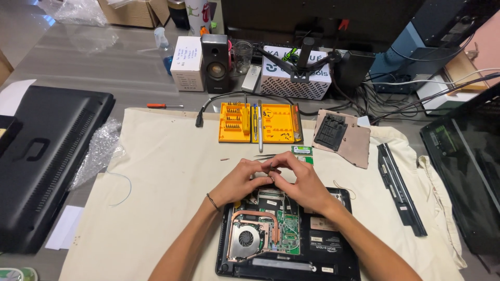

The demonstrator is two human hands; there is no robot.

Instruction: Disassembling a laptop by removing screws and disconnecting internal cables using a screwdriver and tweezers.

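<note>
Here, both hands (271,179) closed together over an opened laptop (289,234) on a cream cloth (166,171), cluttered grey desk (104,62).

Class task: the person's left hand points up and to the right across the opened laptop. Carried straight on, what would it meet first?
The left hand already touches the right hand, so that comes first. Beyond it lies the small green memory module, probably next; depth is unclear.

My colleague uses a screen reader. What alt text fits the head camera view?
Two hands, left hand and right hand, meet fingertip to fingertip over an opened laptop with its fan exposed, on a cream cloth. An orange screwdriver bit case lies behind.
</note>
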